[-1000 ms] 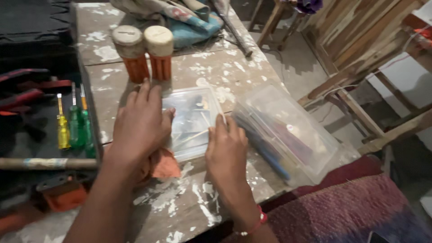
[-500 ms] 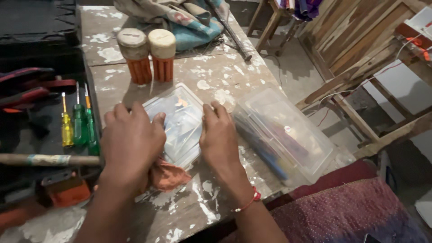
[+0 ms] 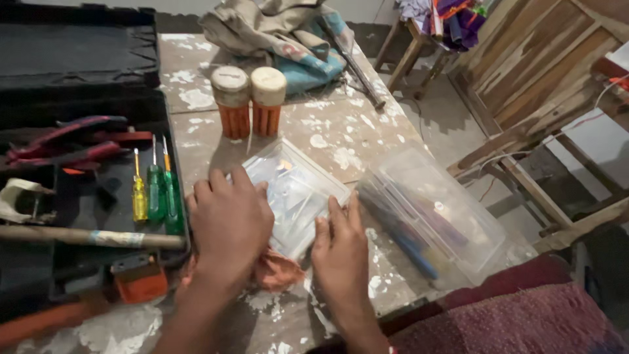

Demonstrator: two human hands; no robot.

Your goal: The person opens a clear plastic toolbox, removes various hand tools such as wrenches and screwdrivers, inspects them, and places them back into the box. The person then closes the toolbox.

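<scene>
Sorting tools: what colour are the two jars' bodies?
The two jars are orange with pale lids, seen in the head view.
</scene>
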